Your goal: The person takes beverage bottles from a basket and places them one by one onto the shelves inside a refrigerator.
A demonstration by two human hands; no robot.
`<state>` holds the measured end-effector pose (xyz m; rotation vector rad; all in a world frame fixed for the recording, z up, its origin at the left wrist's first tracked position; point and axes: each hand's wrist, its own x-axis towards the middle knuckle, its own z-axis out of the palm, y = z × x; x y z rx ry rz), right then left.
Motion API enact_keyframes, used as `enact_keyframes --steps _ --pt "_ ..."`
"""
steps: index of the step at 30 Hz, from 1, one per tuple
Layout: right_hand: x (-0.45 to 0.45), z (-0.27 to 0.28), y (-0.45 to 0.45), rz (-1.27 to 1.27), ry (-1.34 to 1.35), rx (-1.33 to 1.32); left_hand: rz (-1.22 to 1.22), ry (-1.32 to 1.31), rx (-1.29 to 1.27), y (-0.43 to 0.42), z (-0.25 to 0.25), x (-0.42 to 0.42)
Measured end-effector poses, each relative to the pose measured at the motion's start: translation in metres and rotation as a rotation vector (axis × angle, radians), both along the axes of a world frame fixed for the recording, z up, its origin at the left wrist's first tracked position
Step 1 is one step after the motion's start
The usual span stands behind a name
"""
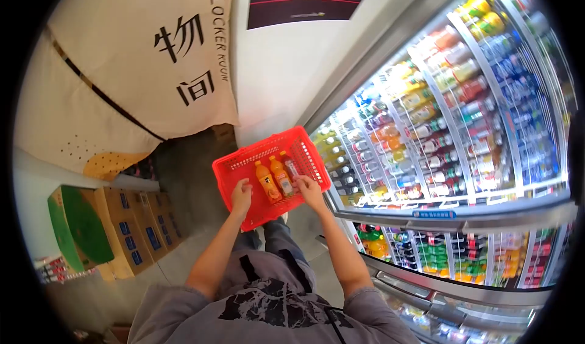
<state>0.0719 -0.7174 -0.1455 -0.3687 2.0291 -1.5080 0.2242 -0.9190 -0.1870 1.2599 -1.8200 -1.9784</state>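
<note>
A red plastic basket with perforated sides is in front of my body; what supports it is hidden. Inside lie two orange drink bottles, one on the left and one in the middle. On their right is a third bottle with an orange cap and a pale label. My right hand has its fingers closed at this third bottle's lower end. Over the basket's left part, my left hand is curled closed, with nothing visible in it, apart from the bottles.
A lit drinks fridge with rows of bottles fills the right side, with a lower cooler section beneath. Cardboard boxes and a green box stand at left. A cloth curtain with lettering hangs over a doorway.
</note>
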Motion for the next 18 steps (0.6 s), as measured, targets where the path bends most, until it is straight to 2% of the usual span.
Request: enact_keyframes --steps 1,3,5,8,9,11,13,16,18 --pt "0.0 -0.006 -0.007 0.032 0.011 0.105 0.022 -0.022 0.007 0.0 -0.014 0.008" --pt "-0.006 -0.038 -0.015 0.07 -0.022 0.122 0.052 -0.05 0.025 0.009 -0.041 0.021" --pt "-0.007 -0.063 -0.025 0.063 -0.112 0.15 0.062 -0.136 0.111 0.014 -0.038 0.021" --pt "-0.015 -0.147 -0.027 0.116 -0.158 0.163 0.035 -0.149 0.164 0.026 -0.09 0.013" --pt "-0.018 -0.158 -0.032 0.197 -0.007 0.238 0.044 -0.167 0.163 0.027 -0.095 0.007" --pt "-0.02 -0.179 -0.032 0.222 0.058 0.293 0.111 -0.151 0.441 0.036 -0.11 -0.009" --pt "-0.021 -0.191 -0.034 0.259 0.157 0.355 0.135 -0.202 0.48 0.043 -0.137 -0.018" --pt "-0.024 -0.209 -0.04 0.415 0.102 0.444 0.202 -0.247 0.554 0.05 -0.179 -0.024" --pt "-0.019 -0.218 -0.047 0.454 0.011 0.525 0.137 -0.345 0.555 0.05 -0.201 -0.027"
